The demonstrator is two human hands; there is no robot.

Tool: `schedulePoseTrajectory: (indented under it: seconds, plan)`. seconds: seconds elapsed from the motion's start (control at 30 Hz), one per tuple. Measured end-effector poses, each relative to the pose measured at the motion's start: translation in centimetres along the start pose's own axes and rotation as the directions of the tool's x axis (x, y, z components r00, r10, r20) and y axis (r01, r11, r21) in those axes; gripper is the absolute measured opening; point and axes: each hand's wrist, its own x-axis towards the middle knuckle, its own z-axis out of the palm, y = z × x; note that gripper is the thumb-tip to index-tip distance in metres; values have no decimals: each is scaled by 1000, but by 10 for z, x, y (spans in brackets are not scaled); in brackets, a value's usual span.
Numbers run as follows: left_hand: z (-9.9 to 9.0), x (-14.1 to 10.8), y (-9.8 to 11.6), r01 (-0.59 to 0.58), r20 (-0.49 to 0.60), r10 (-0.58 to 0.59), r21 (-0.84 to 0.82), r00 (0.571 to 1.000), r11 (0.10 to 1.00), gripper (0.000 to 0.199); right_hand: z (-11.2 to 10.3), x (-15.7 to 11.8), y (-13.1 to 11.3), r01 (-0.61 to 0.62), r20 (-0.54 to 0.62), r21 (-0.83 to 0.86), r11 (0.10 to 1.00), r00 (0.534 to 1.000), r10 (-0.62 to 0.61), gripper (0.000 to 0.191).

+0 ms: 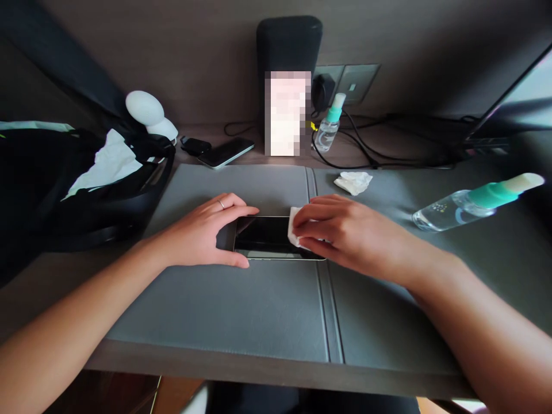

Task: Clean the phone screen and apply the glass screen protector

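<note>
From here the wiping looks partway along, the left hand [194, 237] spread wide, bracing the phone [262, 233], the right hand [351, 233] pinching a white tissue [292, 230] against it.

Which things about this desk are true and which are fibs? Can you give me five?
1. The right hand holds a white wipe on the phone. True.
2. The ring is on the right hand. False: the ring is on the left hand.
3. A crumpled white tissue lies on the grey mat. True.
4. Both spray bottles are bright red. False: the back bottle and the right-side bottle are clear, with green collars.
5. The left hand is at the phone's left end. True.
</note>
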Motion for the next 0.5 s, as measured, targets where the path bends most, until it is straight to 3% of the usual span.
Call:
schedulePoseTrajectory:
  seconds: [0.2,0.5]
  plan:
    - [0,0,1,1,5,-1,0,1000,1000,82,18,24,-17,40,-27,-14,999,999,-41,26]
    - [1,2,-4,-32,-28,30,-48,999,998,73,-9,-3,-1,-36,57,163,986,998,27,25]
